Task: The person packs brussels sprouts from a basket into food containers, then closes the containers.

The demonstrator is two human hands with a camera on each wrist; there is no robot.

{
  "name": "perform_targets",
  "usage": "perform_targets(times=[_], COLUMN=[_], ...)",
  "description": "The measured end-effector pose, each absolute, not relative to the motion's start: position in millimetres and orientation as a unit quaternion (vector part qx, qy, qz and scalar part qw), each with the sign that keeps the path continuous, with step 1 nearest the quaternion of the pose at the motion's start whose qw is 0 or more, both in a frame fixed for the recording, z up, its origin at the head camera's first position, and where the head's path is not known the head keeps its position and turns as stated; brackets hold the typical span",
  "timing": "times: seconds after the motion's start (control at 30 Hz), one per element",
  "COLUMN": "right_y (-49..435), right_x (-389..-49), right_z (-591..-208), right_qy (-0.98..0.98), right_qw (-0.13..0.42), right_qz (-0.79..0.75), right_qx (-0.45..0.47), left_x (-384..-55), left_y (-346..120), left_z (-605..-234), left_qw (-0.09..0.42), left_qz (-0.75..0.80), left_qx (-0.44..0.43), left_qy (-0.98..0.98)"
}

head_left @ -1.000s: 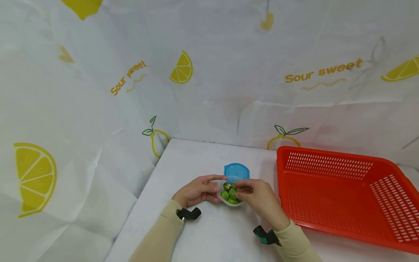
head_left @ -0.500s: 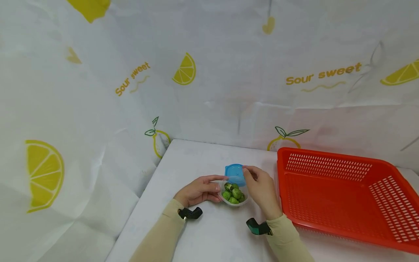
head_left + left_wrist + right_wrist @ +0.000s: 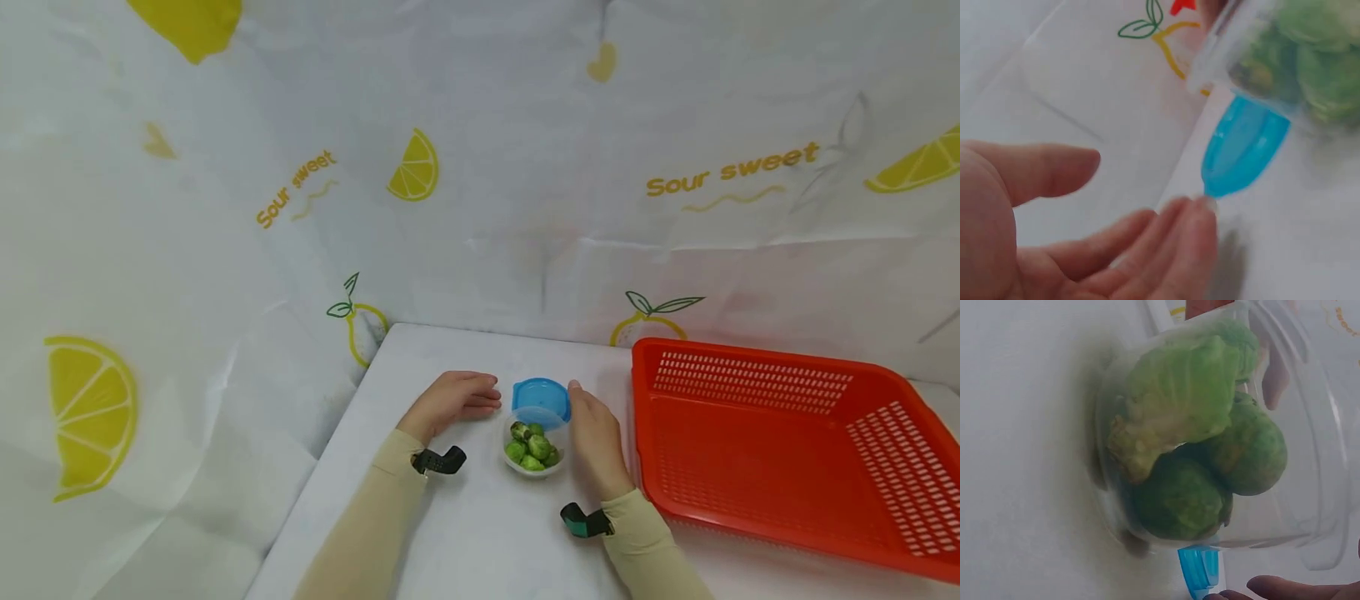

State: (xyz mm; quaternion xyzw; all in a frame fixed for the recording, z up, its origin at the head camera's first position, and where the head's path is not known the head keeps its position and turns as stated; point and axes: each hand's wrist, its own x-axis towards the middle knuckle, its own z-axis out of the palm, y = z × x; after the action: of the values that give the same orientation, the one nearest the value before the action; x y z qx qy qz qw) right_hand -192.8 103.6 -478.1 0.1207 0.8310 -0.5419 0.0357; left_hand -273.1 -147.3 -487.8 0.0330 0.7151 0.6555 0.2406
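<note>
A small clear tub (image 3: 512, 467) holding several green Brussels sprouts (image 3: 534, 451) stands upright on the white table. Just behind it lies a blue lid (image 3: 542, 393), partly seen through the tub's rim. My left hand (image 3: 452, 403) is left of the lid, holding nothing; in the left wrist view its fingertips (image 3: 1202, 219) come close to the lid's edge, and contact is unclear. My right hand (image 3: 597, 437) is at the right of tub and lid, fingers extended, thumb tip beside the lid. In the right wrist view the tub (image 3: 1316, 487) hides much beyond it.
A large red plastic basket (image 3: 750, 467) with slotted walls stands to the right, close beside my right hand. Behind the white table (image 3: 480, 533) hangs a white sheet (image 3: 510, 200) printed with lemons and lettering.
My left hand has let go of the tub and moved back beside the lid. My right hand has left the sprouts and shifted up to the lid's right side.
</note>
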Motion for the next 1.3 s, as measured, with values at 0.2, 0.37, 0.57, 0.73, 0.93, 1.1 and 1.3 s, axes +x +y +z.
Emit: perform_targets(times=[0.2, 0.37, 0.57, 0.73, 0.93, 1.1, 1.3], right_y=[102.0, 102.6, 105.5, 106.2, 105.2, 105.9, 106.9], right_x=[-193.7, -196.4, -200.0, -201.4, -204.0, -206.8, -207.6], right_z=[-484.9, -482.3, -479.8, -481.7, -485.4, -489.2, -489.7], right_qy=[0.833, 0.821, 0.807, 0.802, 0.788, 0.776, 0.752], right_qw=[0.037, 0.032, 0.032, 0.028, 0.036, 0.037, 0.022], right_qz=[-0.539, -0.557, -0.576, -0.584, -0.6, -0.613, -0.642], right_qx=[0.125, 0.12, 0.123, 0.126, 0.133, 0.146, 0.147], left_x=[-279.6, -281.3, -283.6, -286.9, -291.8, -297.2, -300.7], left_y=[-132.7, -128.0, -122.4, -117.7, -112.6, -110.0, -109.1], left_z=[-481.8, -476.8, -473.4, -474.3, -478.4, -485.1, -489.5], left_qw=[0.268, 0.262, 0.247, 0.241, 0.243, 0.238, 0.202], left_qz=[0.651, 0.661, 0.678, 0.682, 0.669, 0.661, 0.653], left_qx=[-0.008, -0.038, -0.064, -0.073, -0.076, -0.069, -0.023], left_qy=[0.71, 0.702, 0.689, 0.687, 0.698, 0.708, 0.73])
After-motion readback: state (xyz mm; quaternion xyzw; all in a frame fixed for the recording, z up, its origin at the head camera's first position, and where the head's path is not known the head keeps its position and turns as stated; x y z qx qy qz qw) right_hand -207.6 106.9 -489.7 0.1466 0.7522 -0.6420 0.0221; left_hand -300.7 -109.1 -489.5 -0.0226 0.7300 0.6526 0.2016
